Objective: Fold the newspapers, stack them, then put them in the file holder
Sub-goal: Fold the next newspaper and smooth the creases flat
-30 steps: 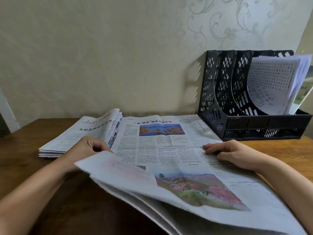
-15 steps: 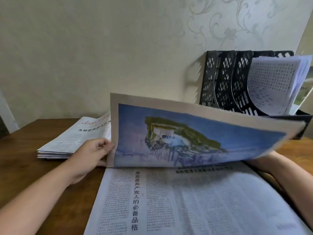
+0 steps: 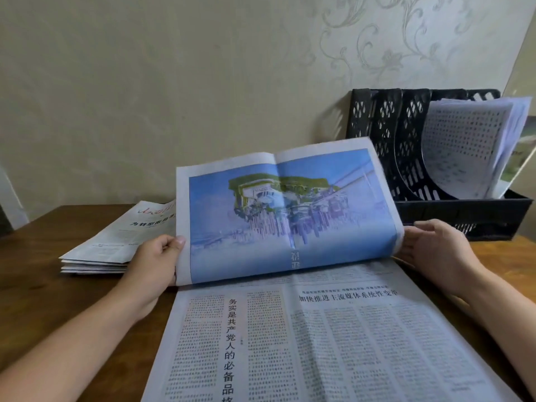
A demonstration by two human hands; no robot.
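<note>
The far half of the newspaper (image 3: 290, 216) has swung up and back since a moment ago. My left hand (image 3: 153, 262) pinches its left edge; my right hand (image 3: 432, 250), fingers relaxed, touches the right edge. Beyond lie the folded stack (image 3: 116, 242) on the bench (image 3: 37, 285) and the file holder (image 3: 385, 140).

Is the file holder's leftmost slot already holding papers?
No, the file holder has papers only in its right-hand slot; the left slots show bare black lattice.

table (image 3: 43, 285): brown wood | wall (image 3: 174, 82): pale, floral-patterned wallpaper
</note>
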